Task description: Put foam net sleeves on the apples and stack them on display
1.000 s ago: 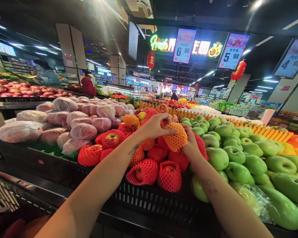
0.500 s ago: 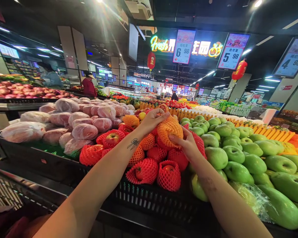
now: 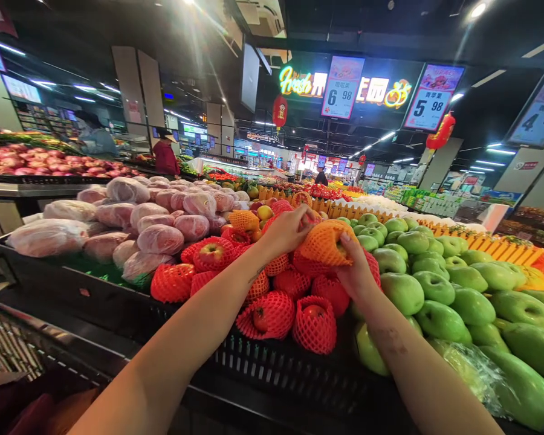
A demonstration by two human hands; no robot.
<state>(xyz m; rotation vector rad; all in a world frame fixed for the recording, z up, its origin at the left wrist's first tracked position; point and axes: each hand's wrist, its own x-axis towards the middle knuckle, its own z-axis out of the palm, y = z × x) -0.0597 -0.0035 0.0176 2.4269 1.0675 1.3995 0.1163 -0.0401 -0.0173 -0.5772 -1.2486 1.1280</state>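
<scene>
An apple-sized fruit in an orange foam net (image 3: 326,243) is held up over the pile of apples. My right hand (image 3: 354,264) grips it from the right, thumb on the near side. My left hand (image 3: 290,229) is at its upper left, fingers bent and pinched together at the edge of the net. The fruit inside is mostly hidden by the foam. Below are several red apples (image 3: 213,252) in red foam nets, two of them (image 3: 315,323) at the front rim of the black crate (image 3: 290,368).
Plastic-wrapped pinkish fruits (image 3: 161,240) are piled to the left. Green apples (image 3: 435,284) fill the right side, with a crumpled clear bag (image 3: 469,368) among them. Price screens (image 3: 343,87) hang above. People (image 3: 165,154) stand in the left background.
My hands and the orange-netted fruit have shifted slightly right in view. The fruit has turned in my right hand, and my left fingers have moved from its top to its left edge.
</scene>
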